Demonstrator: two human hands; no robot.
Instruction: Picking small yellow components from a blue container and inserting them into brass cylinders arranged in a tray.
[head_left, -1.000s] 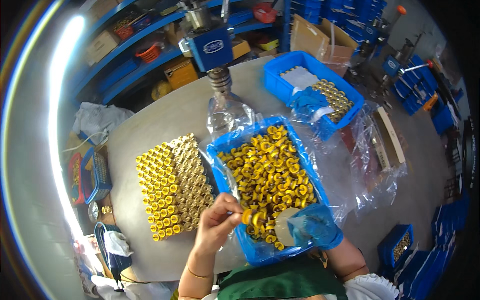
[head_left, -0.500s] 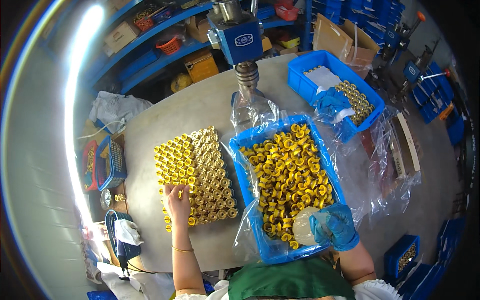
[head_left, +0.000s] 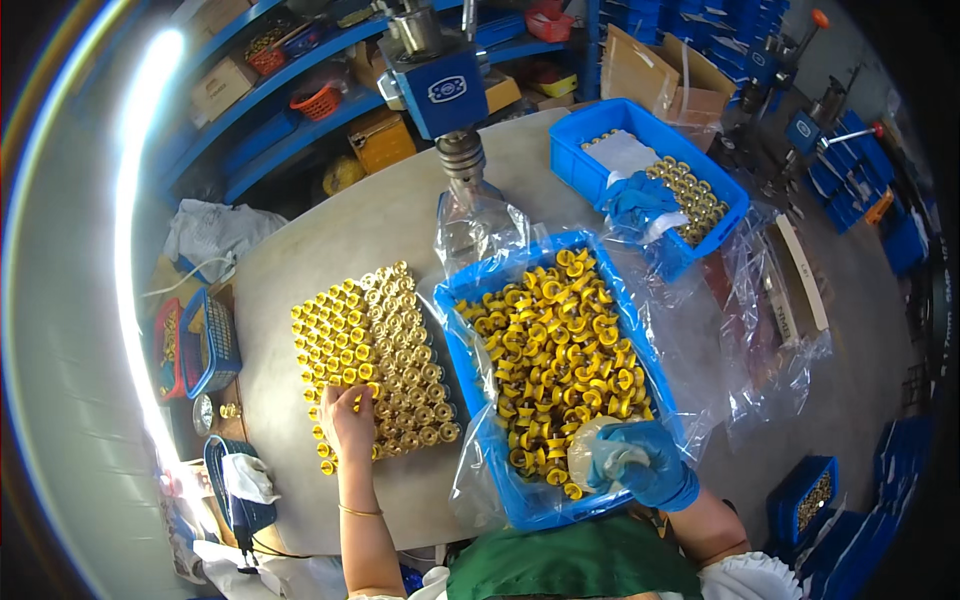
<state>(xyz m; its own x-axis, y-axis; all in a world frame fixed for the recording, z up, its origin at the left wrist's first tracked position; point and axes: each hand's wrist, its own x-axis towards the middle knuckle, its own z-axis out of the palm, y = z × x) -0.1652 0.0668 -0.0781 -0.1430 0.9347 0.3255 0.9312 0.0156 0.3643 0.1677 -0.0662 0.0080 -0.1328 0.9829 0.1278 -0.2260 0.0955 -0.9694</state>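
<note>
Left hand [head_left: 348, 417] fingers curled on brass fittings [head_left: 375, 355], gloved right hand [head_left: 640, 462] gripping clear bag [head_left: 592, 455] over blue bin [head_left: 520, 505]

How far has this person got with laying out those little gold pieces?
A good part looks done: a block of gold pieces stands in neat rows on the round table. In hand: the bare left hand rests at the block's near edge, while the blue-gloved right hand holds a pale wad over the blue bin. Left: that bin is heaped with loose yellow pieces.
</note>
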